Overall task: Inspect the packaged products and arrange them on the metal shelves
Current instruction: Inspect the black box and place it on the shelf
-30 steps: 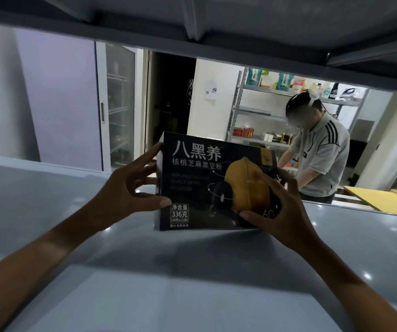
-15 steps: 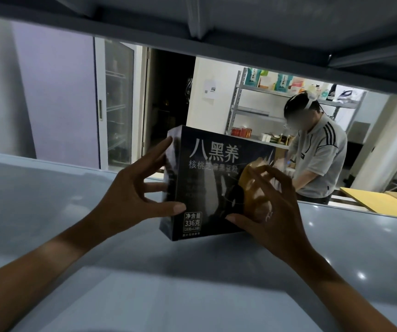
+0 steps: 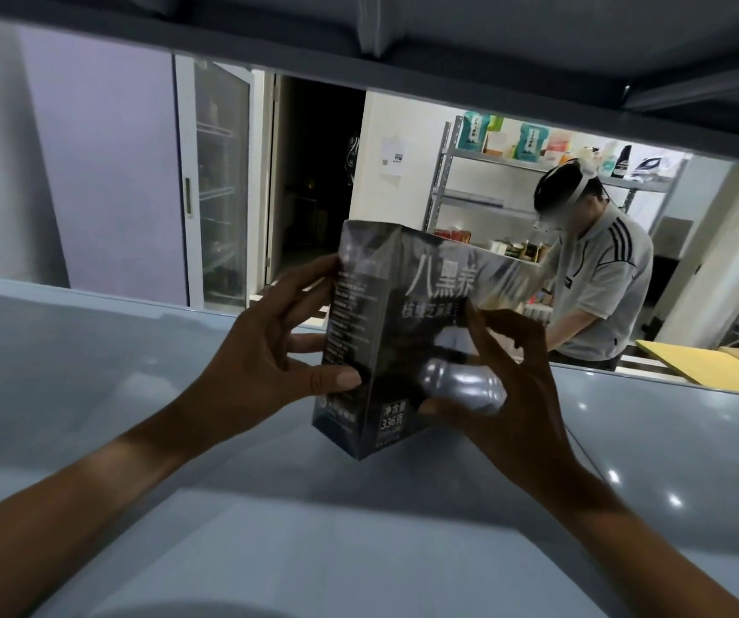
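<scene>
On grey shelf [image 3: 91, 372]: dark box [image 3: 369, 350] between both hands' fingers [image 3: 336, 380].

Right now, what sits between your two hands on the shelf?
In the head view, only the dark box: left hand grips its narrow side, right hand its front, above the grey shelf.

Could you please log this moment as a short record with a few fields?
item: dark product box, front reads 336
support: one corner rests on the grey metal shelf
orientation: turned, side panel and front both showing
left hand: grips the side panel
right hand: grips the front
background: another person working at far shelves
</scene>
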